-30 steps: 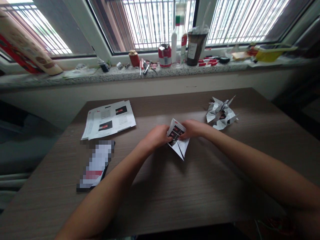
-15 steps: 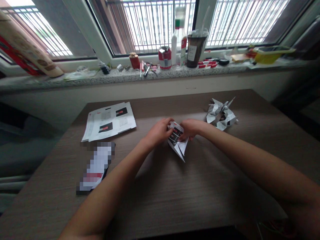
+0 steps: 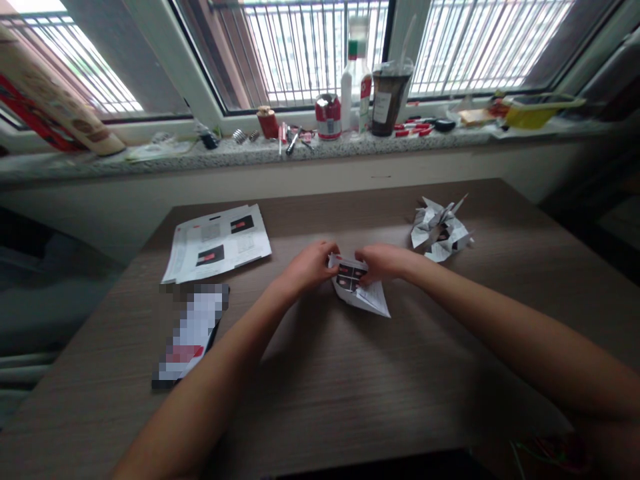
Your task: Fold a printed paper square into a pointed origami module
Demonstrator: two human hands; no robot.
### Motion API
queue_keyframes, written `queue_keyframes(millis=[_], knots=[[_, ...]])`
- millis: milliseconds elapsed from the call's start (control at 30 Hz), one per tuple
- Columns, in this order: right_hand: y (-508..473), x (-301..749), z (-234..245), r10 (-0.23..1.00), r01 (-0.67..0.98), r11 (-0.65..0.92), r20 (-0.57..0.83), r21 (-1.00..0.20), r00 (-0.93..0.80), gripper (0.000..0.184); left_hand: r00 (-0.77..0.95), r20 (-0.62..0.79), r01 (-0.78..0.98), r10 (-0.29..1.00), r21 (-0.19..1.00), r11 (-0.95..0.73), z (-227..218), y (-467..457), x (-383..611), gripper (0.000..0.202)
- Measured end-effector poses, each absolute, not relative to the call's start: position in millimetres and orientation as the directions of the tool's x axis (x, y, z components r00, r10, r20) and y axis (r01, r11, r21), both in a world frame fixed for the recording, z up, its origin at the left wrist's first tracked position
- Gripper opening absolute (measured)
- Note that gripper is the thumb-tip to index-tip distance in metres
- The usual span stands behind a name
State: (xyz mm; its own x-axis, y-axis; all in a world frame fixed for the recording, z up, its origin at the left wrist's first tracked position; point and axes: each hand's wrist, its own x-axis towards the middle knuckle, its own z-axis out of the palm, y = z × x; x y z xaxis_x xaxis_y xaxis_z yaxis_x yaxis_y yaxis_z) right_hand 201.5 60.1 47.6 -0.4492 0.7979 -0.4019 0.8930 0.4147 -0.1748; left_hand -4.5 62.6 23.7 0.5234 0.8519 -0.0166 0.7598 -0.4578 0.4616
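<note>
A folded sheet of printed paper point(image 3: 357, 293), white with dark picture squares, is held between my hands over the middle of the table. One pointed corner of it sticks out toward the lower right. My left hand point(image 3: 316, 263) pinches its left edge between thumb and fingers. On the opposite side, my right hand point(image 3: 383, 262) grips the upper right part, its fingertips partly hidden behind the paper. Right of my hands lies a cluster of folded paper pieces point(image 3: 440, 230) with pointed tips. A stack of printed sheets point(image 3: 220, 243) rests at the back left.
A phone-like object with a pixelated screen point(image 3: 193, 333) lies beside my left forearm. Along the stone windowsill point(image 3: 345, 148) stand a red can point(image 3: 329, 119), a bottle point(image 3: 349, 90), a drink cup with a straw point(image 3: 389, 100), red-handled tools point(image 3: 414, 129) and a yellow container point(image 3: 535, 113).
The folded paper has turned and opened out wider; its tip, which pointed down, now points to the lower right. Both hands have shifted slightly with it.
</note>
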Motion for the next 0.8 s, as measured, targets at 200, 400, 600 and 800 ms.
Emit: queue_keyframes(millis=[200, 400, 600, 800], knots=[[52.5, 206.1, 43.8, 0.809, 0.889, 0.407, -0.369, -0.209, -0.457, 0.040, 0.588, -0.091, 0.761, 0.804, 0.402, -0.510, 31.3, 51.0, -15.9, 0.024], [44.9, 208.3, 43.5, 0.802, 0.853, 0.429, -0.310, -0.296, -0.510, 0.039, 0.635, -0.209, 0.757, 0.743, 0.361, -0.545, 40.8, 42.7, -7.9, 0.032], [38.1, 209.4, 41.6, 0.809, 0.813, 0.436, -0.228, -0.385, -0.541, 0.033, 0.625, -0.245, 0.763, 0.741, 0.394, -0.513, 38.5, 41.8, 3.3, 0.036], [29.2, 215.6, 33.5, 0.868, 0.829, 0.347, -0.185, -0.438, -0.461, 0.020, 0.588, -0.190, 0.753, 0.786, 0.483, -0.447, 25.3, 34.6, -1.6, 0.036]])
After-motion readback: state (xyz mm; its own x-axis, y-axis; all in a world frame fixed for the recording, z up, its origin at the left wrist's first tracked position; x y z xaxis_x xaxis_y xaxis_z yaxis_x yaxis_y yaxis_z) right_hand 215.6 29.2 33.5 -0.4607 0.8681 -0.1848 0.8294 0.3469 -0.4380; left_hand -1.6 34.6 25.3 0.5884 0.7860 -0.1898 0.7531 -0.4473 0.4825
